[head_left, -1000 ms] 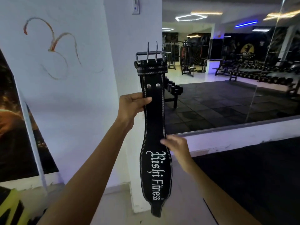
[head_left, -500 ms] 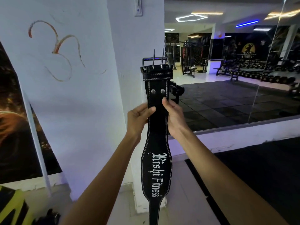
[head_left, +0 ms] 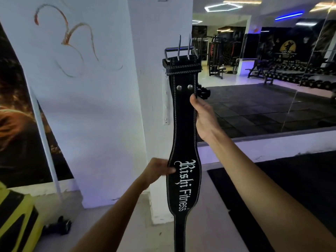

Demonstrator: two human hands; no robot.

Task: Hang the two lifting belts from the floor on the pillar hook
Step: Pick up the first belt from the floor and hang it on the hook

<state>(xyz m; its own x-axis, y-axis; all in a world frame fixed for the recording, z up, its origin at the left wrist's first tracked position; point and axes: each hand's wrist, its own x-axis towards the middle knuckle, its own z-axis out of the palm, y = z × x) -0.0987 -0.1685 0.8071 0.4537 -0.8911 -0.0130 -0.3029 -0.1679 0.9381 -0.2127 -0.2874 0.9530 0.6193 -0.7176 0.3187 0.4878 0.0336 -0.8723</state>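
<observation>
Right hand point(head_left: 204, 117) is gripping one black lifting belt point(head_left: 183, 135) by its right edge just under the two rivets, holding it upright in front of the white pillar point(head_left: 154, 88). Left hand point(head_left: 158, 170) is pinching the left edge beside the "Rishi Fitness" lettering. Buckle point(head_left: 181, 51) with two prongs is sitting on top. Gym mirror point(head_left: 263, 79) is showing dumbbell racks; grey floor point(head_left: 209, 224) below.

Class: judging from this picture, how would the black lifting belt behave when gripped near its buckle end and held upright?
Probably stiff: the belt stands straight above the right hand. Likely top-heavy, given the steel buckle. The left hand seemingly steadies its wide part.
</observation>
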